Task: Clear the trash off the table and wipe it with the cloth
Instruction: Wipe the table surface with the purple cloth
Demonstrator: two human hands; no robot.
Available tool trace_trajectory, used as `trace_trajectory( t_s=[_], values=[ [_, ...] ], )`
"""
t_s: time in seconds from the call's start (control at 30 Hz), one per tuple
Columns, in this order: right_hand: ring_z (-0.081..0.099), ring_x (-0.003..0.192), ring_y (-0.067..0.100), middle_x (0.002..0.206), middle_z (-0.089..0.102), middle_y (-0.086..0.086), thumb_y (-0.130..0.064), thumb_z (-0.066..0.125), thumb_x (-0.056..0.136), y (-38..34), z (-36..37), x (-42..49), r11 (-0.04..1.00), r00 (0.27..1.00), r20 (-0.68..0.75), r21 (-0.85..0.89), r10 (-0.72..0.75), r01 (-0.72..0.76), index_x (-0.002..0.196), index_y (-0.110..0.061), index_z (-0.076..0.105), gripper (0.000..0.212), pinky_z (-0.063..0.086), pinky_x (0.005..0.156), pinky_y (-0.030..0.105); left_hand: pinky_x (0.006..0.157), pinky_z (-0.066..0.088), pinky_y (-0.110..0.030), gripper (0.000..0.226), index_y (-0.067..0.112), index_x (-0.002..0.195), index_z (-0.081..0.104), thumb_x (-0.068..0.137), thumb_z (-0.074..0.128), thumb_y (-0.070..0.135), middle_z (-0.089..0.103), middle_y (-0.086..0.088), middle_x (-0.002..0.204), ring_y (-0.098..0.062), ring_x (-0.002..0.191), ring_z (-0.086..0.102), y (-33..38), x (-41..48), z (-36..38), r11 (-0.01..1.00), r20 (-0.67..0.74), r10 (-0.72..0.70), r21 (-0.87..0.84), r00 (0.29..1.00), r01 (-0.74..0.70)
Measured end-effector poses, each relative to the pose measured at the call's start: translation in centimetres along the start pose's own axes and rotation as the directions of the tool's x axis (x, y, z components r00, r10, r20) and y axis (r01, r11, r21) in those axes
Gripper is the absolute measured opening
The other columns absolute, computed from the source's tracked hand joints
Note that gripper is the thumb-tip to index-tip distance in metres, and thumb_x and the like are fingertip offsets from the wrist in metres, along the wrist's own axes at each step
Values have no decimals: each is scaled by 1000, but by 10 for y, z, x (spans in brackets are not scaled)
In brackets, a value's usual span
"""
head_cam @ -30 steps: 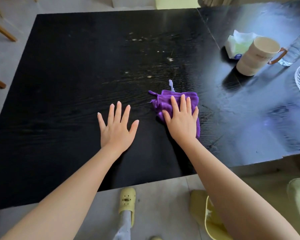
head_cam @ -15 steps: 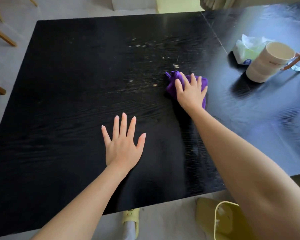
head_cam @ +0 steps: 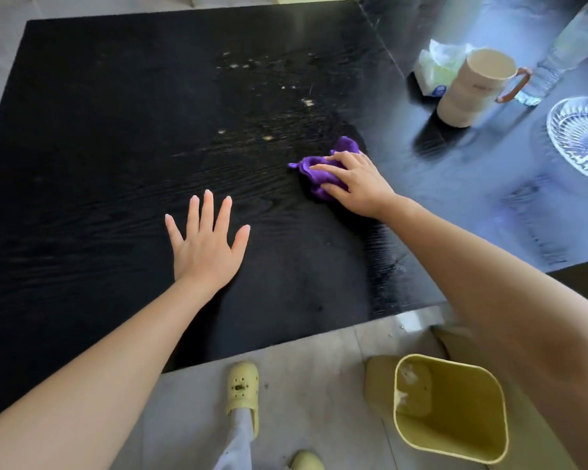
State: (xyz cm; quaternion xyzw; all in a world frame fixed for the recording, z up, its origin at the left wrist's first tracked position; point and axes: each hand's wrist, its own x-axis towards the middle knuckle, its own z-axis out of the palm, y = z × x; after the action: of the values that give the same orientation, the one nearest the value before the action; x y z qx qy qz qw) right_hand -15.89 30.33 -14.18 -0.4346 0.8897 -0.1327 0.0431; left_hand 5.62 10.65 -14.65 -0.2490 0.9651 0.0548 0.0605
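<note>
Right hand [head_cam: 357,184] presses crumpled purple cloth [head_cam: 323,173] onto black wood-grain tabletop [head_cam: 99,137], fingers together; left hand [head_cam: 206,245] flat, fingers spread.

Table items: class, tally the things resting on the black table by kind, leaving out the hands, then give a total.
Purple cloth: 1
Mug: 1
Tissue pack: 1
Plastic bottle: 1
Glass dish: 1
Total: 5

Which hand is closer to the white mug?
The right hand. It presses the purple cloth on the table, below and left of the mug. The left hand lies flat farther left.
</note>
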Motion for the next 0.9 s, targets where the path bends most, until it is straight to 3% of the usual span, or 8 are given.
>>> trace_trajectory(
  t_s=[0.33,0.57,0.7,0.8,0.9],
  values=[
    [48,126,31,129,57,7,-51,40,89,0,-8,-130,999,999,2,-12,32,-32,127,-28,58,48,30,111,48,117,-4,-55,66,27,151,1,93,8,58,-6,-2,161,-21,148,-10,-2,-3,-6,1000,47,7,-9,999,-6],
    [38,134,25,140,48,-1,-57,29,87,-47,-4,-173,990,991,10,-35,136,-135,135,-41,45,53,14,116,46,118,-5,-53,65,26,151,0,94,8,57,-5,-2,161,-21,148,-10,-1,-9,-6,1000,36,10,-3,999,-10],
    [30,139,23,147,41,-4,-60,33,86,-45,0,-167,1000,997,68,-7,18,-18,137,-44,40,53,14,117,48,118,-4,-53,65,26,151,1,94,8,56,-4,-3,161,-22,148,-9,-1,-9,-4,1000,12,10,9,1000,-10],
    [32,139,20,146,41,-4,-62,28,89,-27,-2,-151,993,988,114,-42,-103,109,137,-43,39,53,15,116,41,118,-4,-53,65,25,151,1,94,9,56,-4,-3,161,-23,148,-9,0,-8,-4,1000,12,16,22,1000,-17],
    [34,138,21,145,43,-2,-61,29,89,-9,-6,-123,996,992,103,-45,-74,79,138,-40,40,54,18,116,39,117,-5,-54,65,26,151,2,95,13,56,-5,-3,161,-22,148,-10,-2,-6,-4,1000,28,10,-12,1000,-10]
  ],
)
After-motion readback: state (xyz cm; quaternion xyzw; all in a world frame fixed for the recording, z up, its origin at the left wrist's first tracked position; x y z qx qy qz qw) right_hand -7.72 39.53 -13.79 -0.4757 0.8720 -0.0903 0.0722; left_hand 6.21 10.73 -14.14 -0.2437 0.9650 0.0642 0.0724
